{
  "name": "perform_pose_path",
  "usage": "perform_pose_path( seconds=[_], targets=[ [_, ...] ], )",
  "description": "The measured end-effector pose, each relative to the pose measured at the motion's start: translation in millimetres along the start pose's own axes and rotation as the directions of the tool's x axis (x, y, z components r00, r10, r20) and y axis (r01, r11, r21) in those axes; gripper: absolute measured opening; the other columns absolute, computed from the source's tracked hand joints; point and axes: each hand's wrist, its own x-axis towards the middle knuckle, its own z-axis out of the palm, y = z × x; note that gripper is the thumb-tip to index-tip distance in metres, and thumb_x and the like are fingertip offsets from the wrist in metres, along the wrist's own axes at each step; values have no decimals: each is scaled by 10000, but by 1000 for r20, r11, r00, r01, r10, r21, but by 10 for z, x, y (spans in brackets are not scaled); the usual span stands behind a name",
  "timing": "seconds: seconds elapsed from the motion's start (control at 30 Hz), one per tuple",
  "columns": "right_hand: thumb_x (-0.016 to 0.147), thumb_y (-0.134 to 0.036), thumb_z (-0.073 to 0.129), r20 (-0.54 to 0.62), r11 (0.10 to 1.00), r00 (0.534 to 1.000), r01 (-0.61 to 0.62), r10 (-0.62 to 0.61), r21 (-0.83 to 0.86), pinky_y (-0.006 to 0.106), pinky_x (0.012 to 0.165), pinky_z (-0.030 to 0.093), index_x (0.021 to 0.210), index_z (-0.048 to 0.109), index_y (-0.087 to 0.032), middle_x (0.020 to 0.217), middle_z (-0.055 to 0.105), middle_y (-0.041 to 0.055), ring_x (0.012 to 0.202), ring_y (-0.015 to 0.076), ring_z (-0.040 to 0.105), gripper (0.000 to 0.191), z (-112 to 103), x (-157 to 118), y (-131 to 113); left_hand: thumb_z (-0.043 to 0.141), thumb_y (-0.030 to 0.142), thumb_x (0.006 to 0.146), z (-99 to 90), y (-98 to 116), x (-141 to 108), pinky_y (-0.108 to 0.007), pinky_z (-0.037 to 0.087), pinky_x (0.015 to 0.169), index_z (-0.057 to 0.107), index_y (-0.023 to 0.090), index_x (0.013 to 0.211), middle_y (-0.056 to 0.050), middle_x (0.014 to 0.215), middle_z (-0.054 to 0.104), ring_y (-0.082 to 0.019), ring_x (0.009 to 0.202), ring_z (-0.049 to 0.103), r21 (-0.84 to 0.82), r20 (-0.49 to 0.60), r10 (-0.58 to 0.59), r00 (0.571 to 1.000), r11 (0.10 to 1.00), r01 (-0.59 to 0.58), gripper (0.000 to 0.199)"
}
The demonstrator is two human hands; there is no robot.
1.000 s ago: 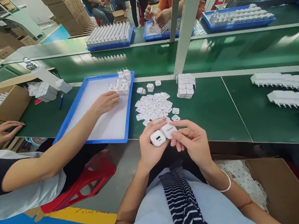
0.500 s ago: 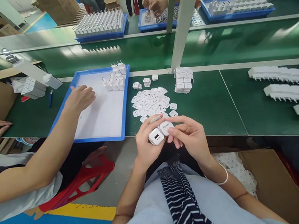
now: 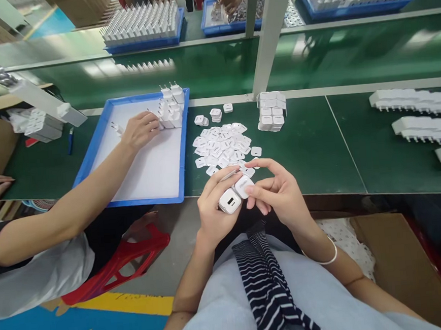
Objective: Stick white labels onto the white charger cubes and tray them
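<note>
In front of the table edge, my left hand [image 3: 215, 206] is closed around two white charger blocks. The nearer charger block [image 3: 230, 201] shows a dark port slot in its end face. Beside it, the other charger block [image 3: 244, 185] has faint lettering on its face. A thin white piece [image 3: 229, 174] rests along my left fingers. My right hand [image 3: 278, 193] grips the lettered block with its thumb on the face, while the index finger stretches above it. Just beyond my hands lies a heap of white face plates [image 3: 221, 145], several with port slots.
At left, a co-worker's hand [image 3: 141, 130] reaches over a blue-rimmed tray [image 3: 181, 181] holding white plug chargers [image 3: 170, 113]. Stacked white blocks [image 3: 272, 111] stand behind the plates. Charger rows [image 3: 424, 128] lie at right. A metal post [image 3: 267, 49] rises from the back edge.
The co-worker's hand has moved right to the plug chargers, and small white pieces now show at the tray's left. My right thumb has shifted farther over the lettered face. The view tilts slightly down.
</note>
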Motion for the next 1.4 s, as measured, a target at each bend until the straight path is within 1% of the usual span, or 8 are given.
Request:
perform_pose_path(
  seconds=[0.33, 0.5, 0.87, 1.07, 1.17, 1.27, 1.33, 1.4],
  targets=[
    [812, -284, 813, 2, 999, 999, -40, 40, 4, 147, 368, 328, 1086, 582, -177, 573, 707, -19, 354, 58, 468, 374, 2, 20, -3, 744, 136, 843, 0, 6, 8, -378, 600, 974, 705, 229, 1173, -81, 1228, 733, -220, 1118, 713, 41, 4, 18, 1000, 999, -18, 345],
    [804, -285, 816, 19, 999, 998, -53, 53, -7, 142, 368, 328, 1087, 572, -177, 572, 708, -19, 352, 56, 467, 390, -24, 44, -5, 767, 86, 808, 11, -4, -9, -352, 585, 996, 709, 213, 1175, -86, 1227, 730, -206, 1131, 705, 8, 12, 8, 1000, 1000, -8, 392],
    [796, -313, 822, -14, 998, 999, -47, 46, -38, 149, 370, 342, 1052, 560, -181, 548, 690, -30, 352, 61, 461, 389, -14, 34, 16, 759, 134, 828, 30, -1, -21, -388, 596, 982, 710, 235, 1176, -77, 1225, 736, -224, 1128, 711, 26, 1, -41, 999, 999, 41, 366],
    [775, -351, 841, -58, 997, 998, -38, 34, -66, 165, 368, 336, 1010, 556, -190, 532, 675, -32, 348, 68, 454, 403, 19, 36, 2, 770, 125, 814, 57, 3, -44, -392, 590, 1002, 717, 237, 1182, -74, 1216, 743, -223, 1146, 707, -9, -17, -73, 997, 997, 72, 389],
    [781, -374, 838, -80, 992, 996, -51, 41, -120, 176, 351, 266, 995, 560, -197, 428, 576, -78, 309, 67, 387, 392, 38, 40, 38, 779, 150, 814, 77, 3, -57, -422, 583, 1017, 729, 243, 1168, -73, 1205, 750, -238, 1162, 702, -35, -27, -128, 991, 991, 127, 370],
    [757, -388, 859, -74, 986, 996, -68, 57, -155, 187, 362, 221, 1030, 551, -211, 380, 469, -126, 313, 72, 352, 448, 3, 61, 100, 805, 173, 797, 72, -12, -68, -443, 563, 1049, 746, 243, 1143, -81, 1205, 753, -251, 1183, 693, -139, -17, -237, 971, 963, 232, 358],
    [739, -422, 868, -27, 988, 998, -53, 50, -145, 195, 387, 240, 1089, 548, -216, 423, 485, -122, 355, 78, 372, 517, -63, 94, 122, 835, 198, 772, 49, -29, -71, -438, 573, 1025, 755, 238, 1125, -95, 1198, 754, -260, 1154, 708, -259, 55, -317, 947, 911, 320, 364],
    [781, -482, 820, 27, 991, 1000, 6, -2, -136, 208, 427, 279, 1113, 580, -209, 468, 491, -107, 412, 82, 383, 492, -149, 148, 108, 866, 203, 732, 14, -42, -72, -427, 587, 995, 765, 229, 1098, -108, 1188, 755, -266, 1124, 721, -347, 172, -357, 918, 850, 395, 380]
  ],
)
